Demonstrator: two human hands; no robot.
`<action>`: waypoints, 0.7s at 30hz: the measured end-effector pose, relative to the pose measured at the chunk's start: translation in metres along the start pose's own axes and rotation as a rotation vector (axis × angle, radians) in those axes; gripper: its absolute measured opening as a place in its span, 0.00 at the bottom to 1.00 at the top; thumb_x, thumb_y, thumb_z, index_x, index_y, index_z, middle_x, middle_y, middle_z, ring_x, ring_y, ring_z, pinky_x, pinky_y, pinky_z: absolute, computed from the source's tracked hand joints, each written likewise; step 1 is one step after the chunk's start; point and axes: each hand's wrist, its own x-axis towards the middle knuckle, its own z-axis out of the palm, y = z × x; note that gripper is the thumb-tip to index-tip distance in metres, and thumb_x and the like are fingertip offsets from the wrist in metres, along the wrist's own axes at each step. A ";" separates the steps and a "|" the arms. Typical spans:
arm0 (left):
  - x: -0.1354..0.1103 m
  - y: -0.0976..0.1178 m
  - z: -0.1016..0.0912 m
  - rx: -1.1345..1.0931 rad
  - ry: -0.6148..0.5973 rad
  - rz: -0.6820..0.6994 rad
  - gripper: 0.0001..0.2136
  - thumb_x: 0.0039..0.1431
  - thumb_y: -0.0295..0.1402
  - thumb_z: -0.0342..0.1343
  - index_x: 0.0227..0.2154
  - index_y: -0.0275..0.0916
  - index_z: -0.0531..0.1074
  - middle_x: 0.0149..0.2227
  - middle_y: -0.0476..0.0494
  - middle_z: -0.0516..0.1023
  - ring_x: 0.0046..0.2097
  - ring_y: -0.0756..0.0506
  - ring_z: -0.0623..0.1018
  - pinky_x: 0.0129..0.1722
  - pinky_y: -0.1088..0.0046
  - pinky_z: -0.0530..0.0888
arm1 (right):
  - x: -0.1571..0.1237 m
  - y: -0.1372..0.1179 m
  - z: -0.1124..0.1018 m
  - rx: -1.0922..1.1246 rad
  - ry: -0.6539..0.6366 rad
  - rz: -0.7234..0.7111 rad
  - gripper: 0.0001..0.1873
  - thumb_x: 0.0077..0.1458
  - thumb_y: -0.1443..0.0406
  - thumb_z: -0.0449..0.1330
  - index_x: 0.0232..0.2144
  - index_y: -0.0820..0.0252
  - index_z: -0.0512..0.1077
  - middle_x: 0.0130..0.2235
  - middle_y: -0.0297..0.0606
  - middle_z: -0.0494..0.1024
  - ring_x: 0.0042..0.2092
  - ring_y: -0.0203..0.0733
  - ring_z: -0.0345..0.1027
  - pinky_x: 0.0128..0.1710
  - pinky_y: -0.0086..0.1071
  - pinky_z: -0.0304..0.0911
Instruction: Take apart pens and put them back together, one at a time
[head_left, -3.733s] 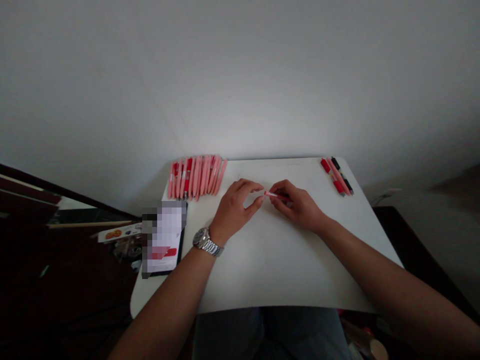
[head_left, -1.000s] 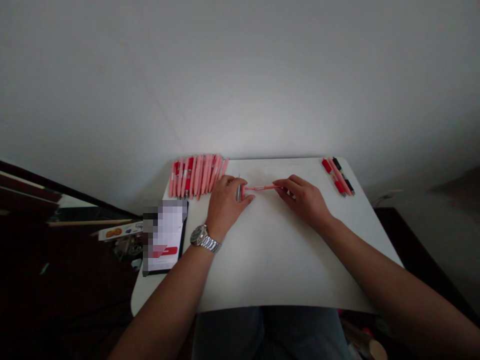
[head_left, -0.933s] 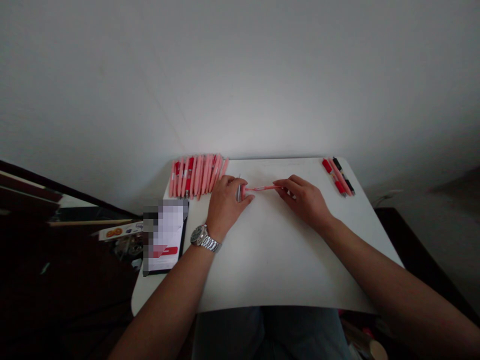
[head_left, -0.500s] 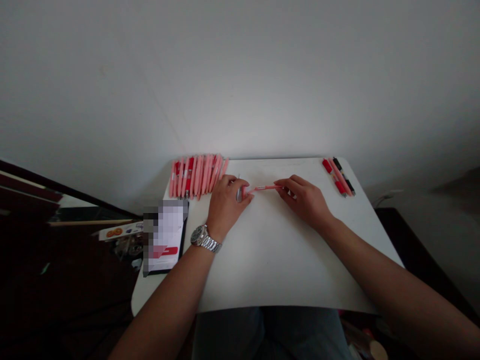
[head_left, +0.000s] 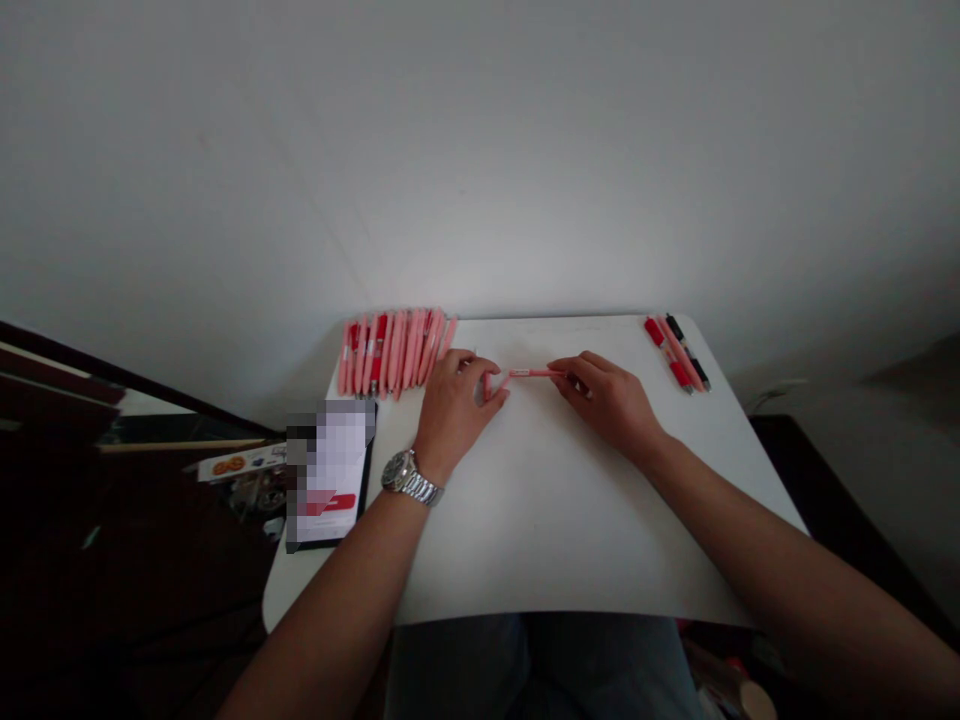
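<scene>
My left hand [head_left: 452,408] and my right hand [head_left: 611,398] meet over the far middle of the white table [head_left: 555,520]. Between them stretches a thin pink pen [head_left: 527,374], lying roughly level. The right hand's fingertips pinch its right end. The left hand is curled with thumb and fingers closed round a small pink piece at the pen's left end. A metal watch [head_left: 409,475] sits on my left wrist.
A row of several pink and red pens [head_left: 393,350] lies at the table's far left corner. A few red, pink and black pens [head_left: 675,352] lie at the far right corner. A dark clipboard with a paper [head_left: 330,475] rests on the left edge. A wall stands right behind.
Over the last few seconds both hands moved farther from me and apart, and the pen now spans them. A silver part seen in the left fingers half a second ago is hidden now.
</scene>
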 end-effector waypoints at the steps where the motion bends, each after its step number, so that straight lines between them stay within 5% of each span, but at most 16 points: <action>1: 0.000 0.000 0.000 -0.003 0.001 -0.001 0.11 0.59 0.33 0.65 0.45 0.44 0.77 0.47 0.41 0.70 0.52 0.39 0.73 0.56 0.56 0.72 | 0.000 0.000 0.000 0.001 0.003 0.005 0.12 0.68 0.61 0.55 0.47 0.56 0.77 0.38 0.39 0.79 0.33 0.39 0.71 0.32 0.32 0.62; 21: 0.001 0.001 0.002 0.008 -0.004 0.022 0.06 0.61 0.29 0.62 0.40 0.46 0.81 0.50 0.42 0.70 0.50 0.41 0.72 0.56 0.56 0.72 | 0.001 0.003 -0.001 0.027 0.022 0.058 0.12 0.67 0.61 0.57 0.46 0.58 0.77 0.37 0.38 0.79 0.32 0.37 0.70 0.32 0.31 0.60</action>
